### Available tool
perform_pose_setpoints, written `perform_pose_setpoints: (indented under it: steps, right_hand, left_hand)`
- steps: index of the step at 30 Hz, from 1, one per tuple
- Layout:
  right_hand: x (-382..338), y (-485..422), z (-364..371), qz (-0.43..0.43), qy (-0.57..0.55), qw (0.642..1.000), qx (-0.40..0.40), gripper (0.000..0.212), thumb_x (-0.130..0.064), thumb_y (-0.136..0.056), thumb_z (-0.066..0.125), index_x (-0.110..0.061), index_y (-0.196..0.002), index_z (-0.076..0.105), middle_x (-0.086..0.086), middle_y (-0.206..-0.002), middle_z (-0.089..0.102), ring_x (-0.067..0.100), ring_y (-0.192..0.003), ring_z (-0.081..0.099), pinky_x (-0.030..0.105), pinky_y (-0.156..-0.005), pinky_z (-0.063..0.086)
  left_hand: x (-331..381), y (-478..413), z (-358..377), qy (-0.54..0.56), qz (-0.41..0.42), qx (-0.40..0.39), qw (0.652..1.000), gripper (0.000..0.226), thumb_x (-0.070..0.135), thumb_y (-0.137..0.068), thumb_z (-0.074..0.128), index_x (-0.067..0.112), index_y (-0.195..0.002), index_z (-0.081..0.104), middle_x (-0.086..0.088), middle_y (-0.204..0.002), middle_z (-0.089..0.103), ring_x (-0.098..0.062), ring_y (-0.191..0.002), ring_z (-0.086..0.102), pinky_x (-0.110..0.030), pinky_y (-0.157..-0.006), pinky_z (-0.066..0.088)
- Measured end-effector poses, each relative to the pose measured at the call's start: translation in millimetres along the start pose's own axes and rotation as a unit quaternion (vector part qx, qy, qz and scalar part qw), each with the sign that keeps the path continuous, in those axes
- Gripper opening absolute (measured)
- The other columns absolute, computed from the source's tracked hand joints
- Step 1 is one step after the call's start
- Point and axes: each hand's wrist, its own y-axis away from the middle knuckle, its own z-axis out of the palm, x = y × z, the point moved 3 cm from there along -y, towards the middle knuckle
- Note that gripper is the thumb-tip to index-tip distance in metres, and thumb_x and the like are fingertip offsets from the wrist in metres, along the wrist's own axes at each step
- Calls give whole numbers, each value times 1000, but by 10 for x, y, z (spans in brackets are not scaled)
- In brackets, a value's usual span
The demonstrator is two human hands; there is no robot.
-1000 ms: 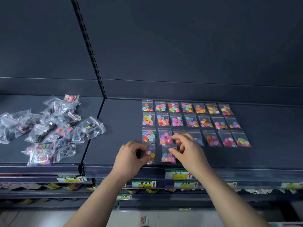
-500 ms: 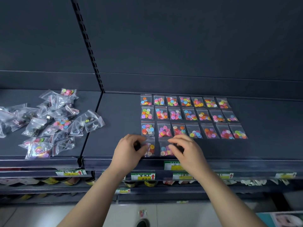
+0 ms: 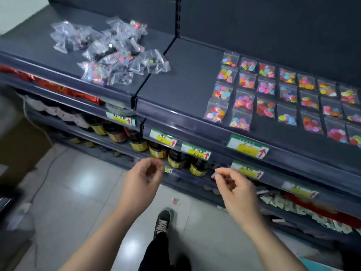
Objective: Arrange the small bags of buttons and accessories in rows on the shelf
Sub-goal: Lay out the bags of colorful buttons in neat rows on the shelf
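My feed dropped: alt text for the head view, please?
The left hand and right hand hang loosely curled, apparently empty, below the shelf; on it, rowed button bags at right, a loose pile at left.

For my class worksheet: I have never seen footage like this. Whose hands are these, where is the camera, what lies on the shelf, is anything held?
No machine here: the camera sits on a person's head, looking down at their own left hand and right hand. On the dark shelf, small bags of coloured buttons lie in neat rows; further left sits a loose pile of bags. Both hands hang below the shelf edge, fingers loosely curled, apparently holding nothing.
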Motion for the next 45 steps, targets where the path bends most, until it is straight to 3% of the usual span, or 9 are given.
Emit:
perform_pose_setpoints:
  steps: [6,10,21,28,32,35,37,40,45]
  right_hand:
    - [1208,210,911,115,12,988,-98,23,-11,-87,65,-33,-84,64,-11,-81,69,0,-75,62,11,-65,45]
    - [2162,232,1699,165,36,977,-133,17,-9,-87,64,-26,-87,68,-9,-84,71,6,-80,66,20,-71,48]
    - [5072,-91,4183,141,187,947,-218,17,-22,-86,64,-17,-101,71,3,-103,70,20,-98,65,33,-83,50]
    - [6418,-313,4984,113,328,910,-229,43,-28,-89,61,-17,-130,54,6,-129,54,26,-116,53,31,-96,42]
    - [6595,-370,5135,129,319,916,-208,6,-21,-83,64,-24,-87,62,3,-104,54,25,-101,54,32,-87,44]
    - [6580,-329,5151,182,230,933,-208,31,-8,-78,64,-26,-61,45,-4,-79,54,9,-72,58,28,-66,48]
    - [6386,-294,5103,200,155,943,-214,30,-5,-77,67,-23,-61,48,-7,-62,56,4,-53,50,26,-54,39]
    - [5777,-266,4887,192,68,957,-207,26,-5,-78,70,-23,-67,55,-8,-58,57,5,-52,50,26,-55,40]
    - [4200,-203,4207,172,-49,960,-215,14,-7,-81,71,-19,-79,64,-10,-64,67,5,-60,56,17,-57,43]
  left_hand:
    - [-1438,320,209,-101,-113,-65,986,8,15,-89,62,23,-88,65,12,-84,65,0,-79,60,-5,-63,40]
    - [-2511,263,519,-147,-148,-102,973,10,23,-92,57,31,-91,60,20,-83,58,0,-78,55,-5,-62,35]
    - [-5788,-500,2051,-218,-69,-177,957,17,21,-91,55,22,-103,67,8,-102,67,-12,-90,60,-25,-79,48]
    - [-6984,-774,2739,-222,-55,-198,953,18,19,-90,56,18,-103,68,4,-101,68,-17,-92,62,-30,-81,49]
    - [-7241,-783,2853,-201,-72,-203,956,15,17,-89,58,17,-100,69,4,-100,68,-17,-90,62,-31,-83,49]
    - [-7215,-759,2899,-171,-90,-203,960,13,16,-88,60,18,-97,69,4,-94,68,-17,-88,63,-28,-80,50]
    - [-7128,-759,2922,-159,-86,-222,958,11,18,-87,62,19,-95,68,5,-93,68,-15,-87,63,-22,-77,48]
    - [-6806,-802,2815,-114,-83,-246,959,7,21,-85,68,21,-91,66,6,-93,68,-12,-83,63,-11,-70,44]
    - [-5631,-699,2249,94,-134,-288,943,14,19,-84,72,19,-97,68,1,-89,75,-17,-88,69,-29,-86,54]
